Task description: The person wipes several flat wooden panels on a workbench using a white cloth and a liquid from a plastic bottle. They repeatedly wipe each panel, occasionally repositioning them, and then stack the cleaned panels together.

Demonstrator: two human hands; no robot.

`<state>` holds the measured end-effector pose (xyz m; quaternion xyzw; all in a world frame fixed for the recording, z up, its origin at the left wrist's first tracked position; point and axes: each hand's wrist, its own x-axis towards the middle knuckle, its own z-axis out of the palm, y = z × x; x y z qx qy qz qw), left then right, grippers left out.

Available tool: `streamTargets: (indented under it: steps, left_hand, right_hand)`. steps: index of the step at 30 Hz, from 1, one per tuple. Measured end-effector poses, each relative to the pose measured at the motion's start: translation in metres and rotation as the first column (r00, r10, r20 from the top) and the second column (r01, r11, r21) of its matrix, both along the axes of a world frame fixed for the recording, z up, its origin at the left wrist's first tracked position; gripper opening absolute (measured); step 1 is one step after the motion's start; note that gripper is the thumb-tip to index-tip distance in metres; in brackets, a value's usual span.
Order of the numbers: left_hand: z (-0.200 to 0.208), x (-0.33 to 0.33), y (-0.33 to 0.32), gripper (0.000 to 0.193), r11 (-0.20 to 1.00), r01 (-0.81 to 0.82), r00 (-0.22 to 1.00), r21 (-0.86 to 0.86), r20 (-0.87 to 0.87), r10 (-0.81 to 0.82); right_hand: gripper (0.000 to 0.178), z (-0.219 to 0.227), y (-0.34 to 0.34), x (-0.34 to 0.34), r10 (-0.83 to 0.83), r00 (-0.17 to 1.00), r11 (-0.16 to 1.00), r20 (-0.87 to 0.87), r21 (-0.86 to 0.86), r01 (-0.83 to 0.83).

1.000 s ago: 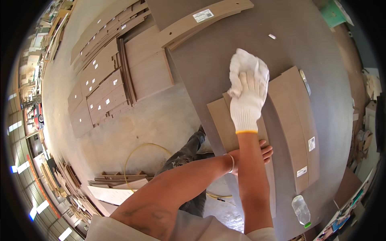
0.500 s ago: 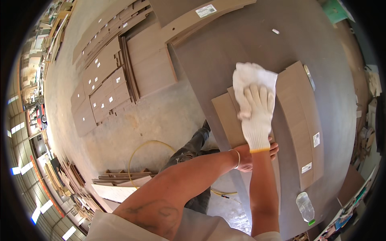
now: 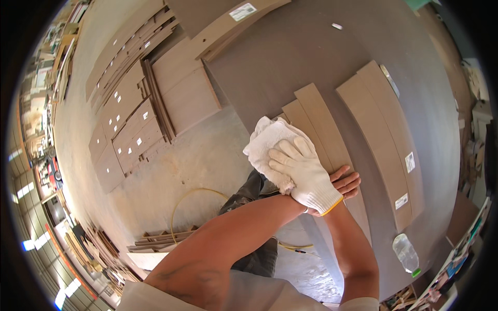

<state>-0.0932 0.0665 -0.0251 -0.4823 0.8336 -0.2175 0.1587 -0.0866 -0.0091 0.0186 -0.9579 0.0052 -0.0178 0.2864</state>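
The gloved right hand (image 3: 305,173) lies flat, fingers spread, pressing a white cloth (image 3: 270,147) onto the near end of a narrow board strip (image 3: 324,127) — no closed grip. The bare left hand (image 3: 345,182) crosses beneath, fingers resting open on that strip. Beyond — two wider strips (image 3: 381,135) on the brown worktable (image 3: 290,57).

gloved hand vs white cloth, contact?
Touching. The head view shows the gloved hand lying flat on the white cloth, fingers spread over it and pressing it onto the brown panel, with no gap visible between them.
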Motion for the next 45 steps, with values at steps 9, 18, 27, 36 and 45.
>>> streamTargets:
  steps: [9, 18, 27, 36, 45]
  left_hand:
    - [0.014, 0.005, -0.010, 0.071, 0.951, 0.128, 0.700, 0.282, -0.705, 0.115]
    - [0.003, 0.004, -0.003, 0.070, 0.934, 0.137, 0.668, 0.331, -0.727, 0.160]
    - [-0.013, 0.003, -0.004, 0.071, 0.745, 0.454, 0.005, 0.488, -0.838, 0.546]
    - [-0.021, 0.000, 0.000, 0.080, 0.969, 0.047, 0.929, 0.243, -0.367, 0.047]
    - [0.003, 0.002, -0.012, 0.071, 0.873, 0.277, 0.604, 0.402, -0.780, 0.167]
  right_hand:
    - [0.019, 0.008, 0.016, 0.092, -0.315, 0.943, 0.873, 0.111, 0.424, 0.242]
    - [0.054, -0.027, 0.055, -0.051, -0.774, 0.234, -0.092, -0.588, 0.471, 0.877]
    - [0.066, 0.012, -0.011, -0.071, -0.712, 0.696, 0.693, -0.093, -0.255, 0.674]
    - [0.066, 0.000, 0.005, -0.036, -0.790, 0.598, 0.612, -0.132, -0.196, 0.766]
    - [0.060, 0.012, -0.039, 0.031, -0.821, 0.402, 0.421, -0.405, 0.046, 0.906]
